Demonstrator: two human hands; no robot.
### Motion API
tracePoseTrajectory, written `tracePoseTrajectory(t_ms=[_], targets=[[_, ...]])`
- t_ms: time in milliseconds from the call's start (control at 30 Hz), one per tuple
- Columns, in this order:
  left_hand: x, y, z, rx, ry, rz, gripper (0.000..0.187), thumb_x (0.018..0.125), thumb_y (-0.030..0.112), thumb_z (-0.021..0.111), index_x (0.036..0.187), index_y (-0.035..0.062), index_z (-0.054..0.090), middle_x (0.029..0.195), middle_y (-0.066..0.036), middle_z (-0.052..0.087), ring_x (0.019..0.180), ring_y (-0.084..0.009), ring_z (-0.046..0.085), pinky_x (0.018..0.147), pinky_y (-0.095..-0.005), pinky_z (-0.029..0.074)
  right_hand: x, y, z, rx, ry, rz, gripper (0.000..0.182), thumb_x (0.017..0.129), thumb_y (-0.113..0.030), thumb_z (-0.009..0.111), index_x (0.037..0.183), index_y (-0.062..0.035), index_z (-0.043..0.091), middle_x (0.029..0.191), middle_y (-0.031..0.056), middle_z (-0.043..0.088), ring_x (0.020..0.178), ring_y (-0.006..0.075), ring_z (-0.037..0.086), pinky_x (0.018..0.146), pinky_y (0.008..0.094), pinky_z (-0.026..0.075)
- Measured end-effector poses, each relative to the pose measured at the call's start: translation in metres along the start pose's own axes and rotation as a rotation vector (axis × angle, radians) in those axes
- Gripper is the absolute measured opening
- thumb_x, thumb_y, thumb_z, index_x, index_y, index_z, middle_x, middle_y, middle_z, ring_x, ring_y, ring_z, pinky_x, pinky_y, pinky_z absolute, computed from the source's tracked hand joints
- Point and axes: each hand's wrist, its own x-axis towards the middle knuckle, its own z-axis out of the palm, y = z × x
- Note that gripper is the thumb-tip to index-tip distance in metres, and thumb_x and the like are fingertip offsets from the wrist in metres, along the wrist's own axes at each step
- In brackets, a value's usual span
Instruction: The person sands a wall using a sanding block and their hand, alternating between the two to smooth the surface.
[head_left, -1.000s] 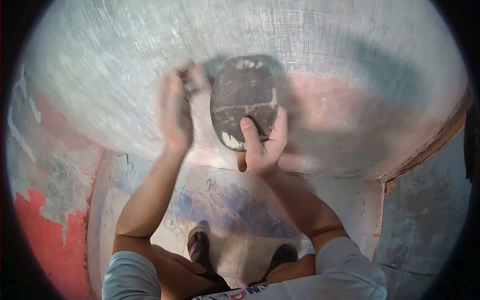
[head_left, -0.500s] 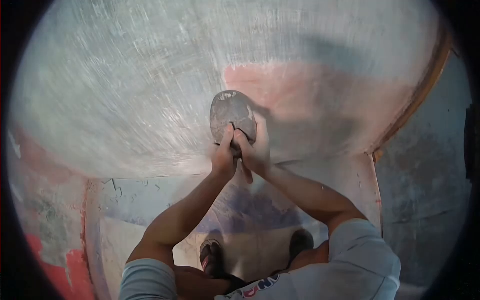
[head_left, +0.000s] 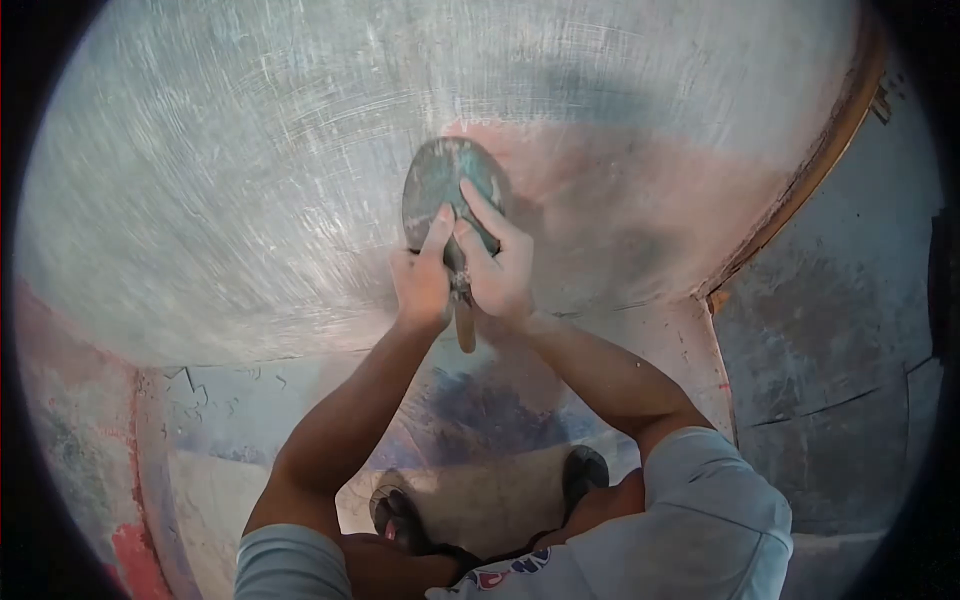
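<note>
A dark oval pad with a short wooden handle (head_left: 465,328) lies against the large scuffed grey surface (head_left: 250,180), at the left end of its pink patch (head_left: 640,190). My left hand (head_left: 424,275) is closed on the lower left side of this tool, thumb on top. On the lower right side my right hand (head_left: 500,265) grips it too, with one finger stretched up over the oval face (head_left: 430,180). The underside of the pad and the fingertips beneath it are hidden.
A brown-orange edge (head_left: 800,215) bounds the surface on the right, with a grey floor area (head_left: 830,430) beyond. Below lies a ledge with blue and purple stains (head_left: 490,410). My shoes (head_left: 400,515) stand under me. Red paint (head_left: 140,560) marks the lower left.
Both hands and the oval tool have moved slightly up and left. My right index finger now lies stretched on top of the pad. The view has shifted a little.
</note>
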Motion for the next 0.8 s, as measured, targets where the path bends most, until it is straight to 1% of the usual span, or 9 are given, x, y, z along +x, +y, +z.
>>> tracePoseTrajectory(t_ms=[200, 300, 367, 433, 467, 533, 633, 733, 800], targets=[[-0.005, -0.04, -0.026, -0.075, -0.051, 0.049, 0.03, 0.097, 0.026, 0.075, 0.107, -0.0033, 0.074, 0.099, -0.006, 0.072, 0.087, -0.012, 0.066, 0.078, -0.0301, 0.054, -0.029, 0.015, -0.004, -0.016, -0.049, 0.102, 0.046, 0.101, -0.006, 0.056, 0.144, 0.0115, 0.053, 0.138, 0.0239, 0.064, 0.126, 0.022, 0.059, 0.108, 0.0325, 0.045], [-0.007, -0.02, -0.013, -0.053, 0.011, -0.003, 0.028, 0.098, 0.024, 0.073, 0.107, -0.0025, 0.073, 0.097, -0.006, 0.072, 0.085, -0.0135, 0.067, 0.076, -0.0298, 0.054, -0.02, 0.026, -0.001, -0.067, 0.003, -0.062, 0.045, 0.101, -0.006, 0.056, 0.142, 0.0101, 0.055, 0.133, 0.0217, 0.067, 0.119, 0.019, 0.06, 0.104, 0.0311, 0.047], [-0.008, 0.021, 0.009, -0.031, 0.001, -0.039, 0.027, 0.098, 0.023, 0.073, 0.106, -0.0025, 0.073, 0.096, -0.006, 0.072, 0.084, -0.0139, 0.067, 0.075, -0.0299, 0.054, 0.011, -0.015, 0.0, -0.015, -0.01, -0.007, 0.044, 0.101, -0.005, 0.058, 0.143, 0.0073, 0.056, 0.124, 0.0168, 0.072, 0.109, 0.0147, 0.061, 0.097, 0.0294, 0.049], [-0.008, 0.05, 0.025, -0.124, -0.069, -0.096, 0.018, 0.099, 0.024, 0.072, 0.098, 0.0057, 0.069, 0.081, -0.002, 0.067, 0.059, -0.0103, 0.06, 0.047, -0.0266, 0.044, 0.026, -0.038, 0.004, 0.005, -0.007, 0.05, 0.045, 0.101, -0.006, 0.058, 0.144, 0.0073, 0.055, 0.127, 0.0163, 0.071, 0.111, 0.0143, 0.06, 0.098, 0.0287, 0.049], [-0.007, 0.047, 0.024, -0.093, -0.047, -0.073, 0.018, 0.099, 0.024, 0.072, 0.097, 0.0059, 0.069, 0.08, -0.002, 0.067, 0.059, -0.0104, 0.06, 0.046, -0.027, 0.044, 0.022, -0.032, 0.005, 0.011, -0.008, 0.051, 0.045, 0.101, -0.006, 0.058, 0.144, 0.0073, 0.055, 0.127, 0.0163, 0.071, 0.111, 0.0143, 0.06, 0.098, 0.0287, 0.049], [-0.006, 0.026, -0.001, 0.004, -0.056, -0.089, 0.027, 0.1, 0.021, 0.07, 0.108, -0.0042, 0.073, 0.096, -0.006, 0.072, 0.083, -0.013, 0.068, 0.071, -0.029, 0.054, 0.005, -0.006, 0.008, 0.056, 0.011, -0.045, 0.046, 0.1, -0.007, 0.057, 0.143, 0.007, 0.056, 0.133, 0.0258, 0.068, 0.124, 0.0241, 0.064, 0.104, 0.0335, 0.048], [-0.01, -0.026, -0.029, -0.058, -0.048, -0.063, 0.025, 0.098, 0.018, 0.073, 0.11, -0.0037, 0.073, 0.102, -0.006, 0.073, 0.088, -0.0129, 0.068, 0.076, -0.0298, 0.054, -0.034, 0.021, 0.001, 0.002, -0.03, 0.078, 0.047, 0.101, -0.008, 0.057, 0.144, 0.0108, 0.053, 0.139, 0.0268, 0.063, 0.128, 0.025, 0.06, 0.106, 0.0333, 0.047], [-0.011, -0.013, -0.013, -0.079, 0.027, -0.053, 0.029, 0.097, 0.018, 0.074, 0.114, -0.005, 0.071, 0.105, -0.007, 0.072, 0.093, -0.0134, 0.067, 0.079, -0.0311, 0.054, -0.021, 0.011, 0.002, -0.008, -0.016, 0.054, 0.046, 0.1, -0.009, 0.058, 0.142, 0.011, 0.055, 0.131, 0.0271, 0.068, 0.117, 0.0222, 0.065, 0.1, 0.0329, 0.05], [-0.008, 0.024, -0.003, 0.009, 0.024, -0.163, 0.029, 0.097, 0.023, 0.074, 0.109, -0.0032, 0.071, 0.099, -0.007, 0.07, 0.079, -0.0131, 0.066, 0.069, -0.0294, 0.054, 0.004, -0.026, 0.001, -0.048, -0.032, -0.007, 0.044, 0.099, -0.009, 0.06, 0.139, 0.0089, 0.058, 0.116, 0.0277, 0.073, 0.101, 0.0173, 0.067, 0.09, 0.032, 0.053]])
